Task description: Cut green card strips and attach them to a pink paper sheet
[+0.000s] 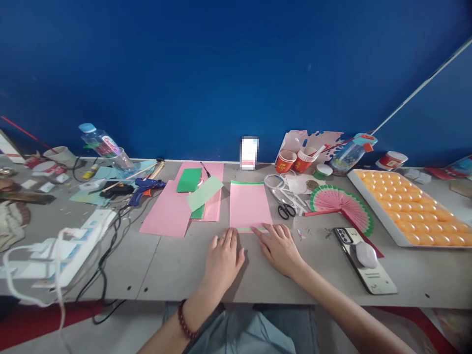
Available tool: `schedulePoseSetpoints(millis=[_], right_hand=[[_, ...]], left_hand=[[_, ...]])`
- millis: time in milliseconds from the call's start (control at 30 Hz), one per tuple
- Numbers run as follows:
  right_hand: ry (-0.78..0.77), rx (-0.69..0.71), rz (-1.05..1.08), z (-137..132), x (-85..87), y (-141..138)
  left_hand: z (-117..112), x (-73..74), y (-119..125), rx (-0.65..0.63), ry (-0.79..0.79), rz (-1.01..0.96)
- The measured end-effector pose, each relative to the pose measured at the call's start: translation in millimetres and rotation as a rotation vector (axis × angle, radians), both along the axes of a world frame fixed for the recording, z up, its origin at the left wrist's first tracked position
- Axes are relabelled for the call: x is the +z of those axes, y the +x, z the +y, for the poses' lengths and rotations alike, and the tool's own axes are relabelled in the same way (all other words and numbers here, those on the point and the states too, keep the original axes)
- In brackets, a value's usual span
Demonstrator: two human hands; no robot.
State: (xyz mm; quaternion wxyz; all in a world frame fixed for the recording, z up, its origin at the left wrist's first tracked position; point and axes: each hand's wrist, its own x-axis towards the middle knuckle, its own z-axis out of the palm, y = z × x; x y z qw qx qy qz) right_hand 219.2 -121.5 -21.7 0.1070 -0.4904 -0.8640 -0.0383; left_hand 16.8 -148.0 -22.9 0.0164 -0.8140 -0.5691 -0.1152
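A pink sheet of paper (250, 204) lies flat in front of me, with a green strip along its far edge and a narrow light green strip along its near edge. My left hand (224, 258) rests with fingers outstretched, the tips at the sheet's near left corner. On the near right edge, the spread fingers of my right hand (279, 246) press on the light green strip. Neither hand grips anything. To the right of the sheet lie black-handled scissors (286, 211). A pink and green folded paper fan (342, 204) with red sticks is farther right.
Pink sheets (165, 211), a green piece (189, 180) and a pale green strip (205, 193) lie left. Beyond are a blue glue gun (147, 189), bottle (108, 147) and power strip (84, 246). Right are red paper cups (285, 161), a phone (365, 260) and an orange-ball tray (383, 216).
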Motion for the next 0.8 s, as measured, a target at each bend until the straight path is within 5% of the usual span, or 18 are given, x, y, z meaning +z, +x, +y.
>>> schedulePoseSetpoints(millis=[133, 233, 467, 633, 800], right_hand=[[-0.029, -0.007, -0.020, 2.2, 1.0, 1.6], [-0.060, -0.012, -0.032, 6.0, 1.7, 3.0], [-0.052, 0.000, -0.008, 9.1, -5.1, 4.2], [-0.024, -0.036, 0.050, 6.1, -11.3, 6.0], [-0.035, -0.030, 0.093, 6.7, -12.2, 5.9]], left_hand=[[9.0, 6.3, -15.3, -0.010, 0.046, -0.080], [32.5, 25.5, -43.1, 0.159, 0.108, -0.184], [146.0, 81.3, -126.1, 0.497, 0.005, -0.216], [196.0, 66.0, -139.5, 0.739, -0.117, -0.124], [204.6, 36.6, -137.3, 0.739, -0.128, -0.105]])
